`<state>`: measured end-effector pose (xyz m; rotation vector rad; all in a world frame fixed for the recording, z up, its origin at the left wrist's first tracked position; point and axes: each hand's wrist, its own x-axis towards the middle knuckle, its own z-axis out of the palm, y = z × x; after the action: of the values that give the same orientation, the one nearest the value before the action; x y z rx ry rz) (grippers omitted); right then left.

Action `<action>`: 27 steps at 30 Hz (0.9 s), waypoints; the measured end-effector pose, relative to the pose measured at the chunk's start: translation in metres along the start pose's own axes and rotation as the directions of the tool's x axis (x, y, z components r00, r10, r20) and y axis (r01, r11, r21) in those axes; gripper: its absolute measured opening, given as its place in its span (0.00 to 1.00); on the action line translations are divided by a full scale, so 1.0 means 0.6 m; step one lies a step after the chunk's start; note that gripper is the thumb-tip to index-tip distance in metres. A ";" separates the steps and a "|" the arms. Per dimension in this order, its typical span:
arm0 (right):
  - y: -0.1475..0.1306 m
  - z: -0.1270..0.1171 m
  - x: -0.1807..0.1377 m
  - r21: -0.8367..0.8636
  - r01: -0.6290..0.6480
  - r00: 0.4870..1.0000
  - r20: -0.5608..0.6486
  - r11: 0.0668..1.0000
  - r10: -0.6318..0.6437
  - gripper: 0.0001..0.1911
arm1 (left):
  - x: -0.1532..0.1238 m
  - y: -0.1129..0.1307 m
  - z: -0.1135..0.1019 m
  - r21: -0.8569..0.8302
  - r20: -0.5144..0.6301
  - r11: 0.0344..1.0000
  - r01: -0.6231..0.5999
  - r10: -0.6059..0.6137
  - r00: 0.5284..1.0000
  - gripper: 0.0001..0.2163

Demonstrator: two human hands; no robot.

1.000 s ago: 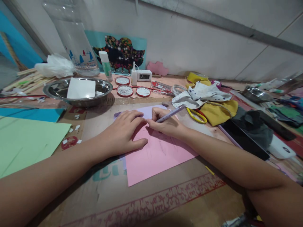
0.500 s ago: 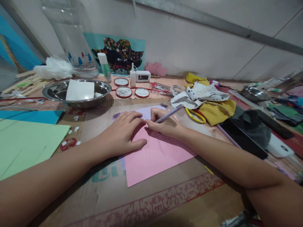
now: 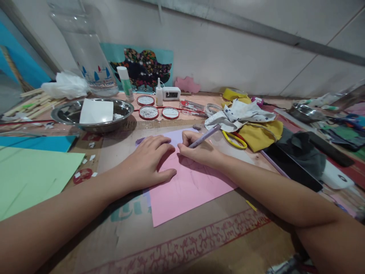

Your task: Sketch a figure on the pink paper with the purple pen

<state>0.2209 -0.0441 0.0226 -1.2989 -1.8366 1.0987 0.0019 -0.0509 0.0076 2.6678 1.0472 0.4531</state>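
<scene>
A pink sheet of paper with faint drawn lines lies in front of me, over a purple sheet. My left hand rests flat on the left part of the pink paper, fingers spread and thumb apart. Gripped in my right hand is a slim purple-grey pen, tilted up to the right. Its tip is hidden behind my fingers, close to the paper. The two hands are a small gap apart.
At the back left stand a steel bowl, a water bottle and a glue stick. Yellow-handled scissors lie by cloth scraps. A dark-screened phone lies right; green paper lies left.
My right hand has shifted slightly to the right with the pen, widening the gap to my left hand. My left hand stays in place on the paper.
</scene>
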 end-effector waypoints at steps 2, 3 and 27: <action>-0.001 0.001 -0.002 0.046 -0.006 1.000 0.016 0.999 0.005 0.17 | 0.000 0.000 0.001 0.005 -0.002 1.000 -0.006 0.006 1.000 0.27; -0.002 0.001 -0.002 0.052 -0.003 1.000 0.029 0.999 0.001 0.17 | 0.000 0.000 0.001 0.004 -0.004 1.000 -0.010 0.010 1.000 0.27; 0.015 -0.007 0.006 -0.136 0.081 0.997 0.001 0.987 -0.081 0.13 | 0.000 -0.003 0.003 -0.012 -0.008 1.000 -0.015 0.015 1.000 0.26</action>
<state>0.2270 -0.0379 0.0165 -1.2895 -1.9723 0.9409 0.0015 -0.0496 0.0053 2.6667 1.0240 0.4722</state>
